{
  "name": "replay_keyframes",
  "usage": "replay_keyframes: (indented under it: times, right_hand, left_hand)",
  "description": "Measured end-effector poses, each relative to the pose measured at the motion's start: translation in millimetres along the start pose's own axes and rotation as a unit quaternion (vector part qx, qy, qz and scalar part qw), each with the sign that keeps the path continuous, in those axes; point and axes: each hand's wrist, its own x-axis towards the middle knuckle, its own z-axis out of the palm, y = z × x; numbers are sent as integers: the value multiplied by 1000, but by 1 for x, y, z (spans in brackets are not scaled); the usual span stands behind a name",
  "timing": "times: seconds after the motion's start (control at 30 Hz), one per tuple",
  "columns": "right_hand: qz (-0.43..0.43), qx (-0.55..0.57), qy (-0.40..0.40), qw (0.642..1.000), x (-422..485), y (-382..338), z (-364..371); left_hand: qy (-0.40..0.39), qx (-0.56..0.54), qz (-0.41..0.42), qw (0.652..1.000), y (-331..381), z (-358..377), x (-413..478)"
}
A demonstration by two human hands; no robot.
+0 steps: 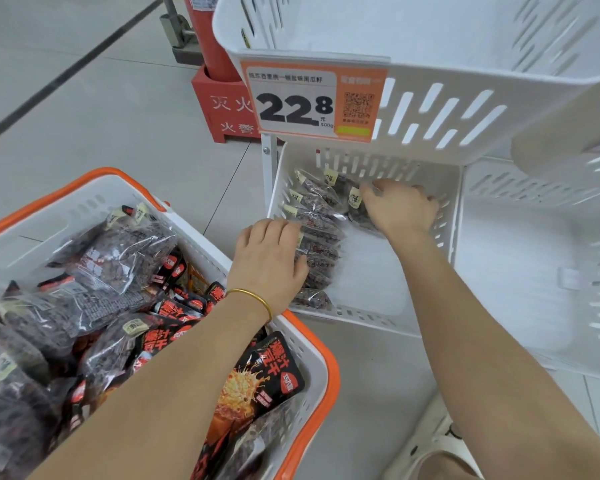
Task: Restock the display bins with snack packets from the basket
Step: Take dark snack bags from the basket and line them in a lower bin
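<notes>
At eleven o'clock we see a red stand with white characters; at twelve, an orange-and-white price tag with black numerals; the bins are white, slotted; at seven, the basket is white, orange-rimmed; clear packets show dark contents; black packets carry red-orange print; the bangle is gold.
</notes>
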Motion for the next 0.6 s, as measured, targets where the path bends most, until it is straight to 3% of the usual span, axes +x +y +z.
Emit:
replay_keyframes:
  times: [0.23, 0.43, 0.6]
  right_hand:
    - [-47, 94, -125, 987, 23, -8, -2]
    - [-90, 139, -94, 982, 30, -12, 0]
    - [-137, 88, -96, 982, 38, -21, 13]
  left_hand:
    - [-2, -6, -2, 1000, 0, 0, 0]
    - [1, -10, -3, 1000, 0, 0, 0]
    - [2, -16, 0, 1000, 1, -2, 1]
